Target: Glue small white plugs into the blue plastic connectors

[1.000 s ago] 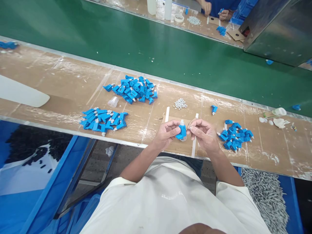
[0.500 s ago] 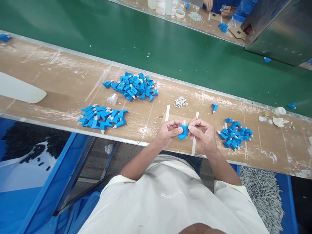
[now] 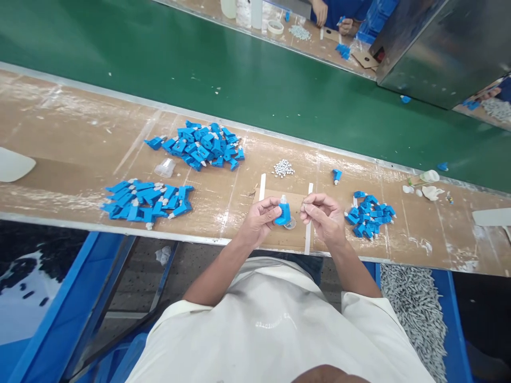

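Apart now: my right hand point(image 3: 324, 219) has drawn back from the blue connector point(image 3: 283, 214), where half a second ago its fingertips met the piece. My left hand point(image 3: 259, 219) keeps that connector pinched between thumb and forefinger, white tip pointing to 12 o'clock, low over the near edge of the workbench point(image 3: 72, 143), I'd say so the tip stays open to the other hand. The right fingers are curled with thumb and forefinger pressed together as if nipping something tiny; I cannot tell what, if anything, sits between them. Just under the connector lies a small clear cap point(image 3: 291, 224).

At 3 o'clock, near the right hand, sits a small heap of blue connectors point(image 3: 369, 214), handy for that side. At 9 o'clock a flat row of connectors point(image 3: 146, 199) lies well apart. Farther out at 12 o'clock is a cluster of little white beads point(image 3: 283, 168), and at 11 o'clock the biggest blue pile point(image 3: 203, 146). Beyond runs the green conveyor belt point(image 3: 199, 69), and at the far side another person's hands point(image 3: 333, 16) work at their own bench.
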Tool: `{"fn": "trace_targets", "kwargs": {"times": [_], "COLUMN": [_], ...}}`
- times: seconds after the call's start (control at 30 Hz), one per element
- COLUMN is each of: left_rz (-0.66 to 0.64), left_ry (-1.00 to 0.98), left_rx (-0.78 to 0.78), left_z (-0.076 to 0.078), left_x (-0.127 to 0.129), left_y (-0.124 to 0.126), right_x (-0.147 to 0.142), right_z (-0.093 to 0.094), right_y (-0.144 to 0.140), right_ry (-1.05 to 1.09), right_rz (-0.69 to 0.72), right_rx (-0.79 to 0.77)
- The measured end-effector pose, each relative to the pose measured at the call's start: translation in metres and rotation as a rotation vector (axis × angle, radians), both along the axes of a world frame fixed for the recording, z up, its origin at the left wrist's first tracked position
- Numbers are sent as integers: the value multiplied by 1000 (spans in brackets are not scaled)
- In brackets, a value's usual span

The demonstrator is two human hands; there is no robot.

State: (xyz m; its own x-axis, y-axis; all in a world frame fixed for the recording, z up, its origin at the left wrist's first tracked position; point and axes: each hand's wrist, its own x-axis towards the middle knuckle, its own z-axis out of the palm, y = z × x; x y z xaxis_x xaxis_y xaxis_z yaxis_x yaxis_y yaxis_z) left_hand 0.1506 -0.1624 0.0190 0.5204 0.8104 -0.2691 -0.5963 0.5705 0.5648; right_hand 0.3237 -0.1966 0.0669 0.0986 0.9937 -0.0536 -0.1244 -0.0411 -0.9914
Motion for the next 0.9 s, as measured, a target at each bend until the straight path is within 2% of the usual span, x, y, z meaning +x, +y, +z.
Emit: {"fn": "trace_targets", "kwargs": {"times": [0.37, 0.53, 0.7, 0.9], "left_rz": [27, 23, 34, -136], "left_ry": [-31, -47, -47, -100], "left_rx": [-101, -151, -162, -75], "left_z": [-13, -9, -5, 3], "left_x": [-1, 2, 4, 6], "left_y": [0, 0, 0, -1], "right_x": [7, 10, 9, 3], "right_z": [-9, -10, -12, -14], "right_y": [-2, 3, 4, -1], "right_ry": [54, 131, 151, 26], "right_rz": [-99, -115, -59, 22], "right_rx": [4, -60, -107, -68]}}
